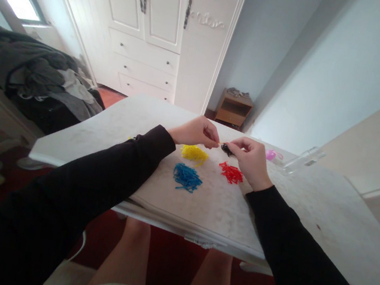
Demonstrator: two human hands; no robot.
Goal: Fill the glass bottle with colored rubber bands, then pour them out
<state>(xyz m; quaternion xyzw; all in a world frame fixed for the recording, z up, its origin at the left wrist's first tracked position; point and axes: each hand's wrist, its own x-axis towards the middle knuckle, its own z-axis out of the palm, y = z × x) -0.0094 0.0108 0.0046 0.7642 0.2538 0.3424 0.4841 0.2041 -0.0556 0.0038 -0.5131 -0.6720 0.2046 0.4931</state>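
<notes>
Left hand [201, 132] and right hand [249, 161]: each grip is clamped on a thin pale strand [222, 143]. The strand spans the fingertips beside the black pile [226, 149], beyond the red pile [231, 173]. Pinch lightly; apply even tension; avoid disturbing either pile.

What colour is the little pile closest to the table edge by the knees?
That pile is blue; it shows best in the head view.
</notes>
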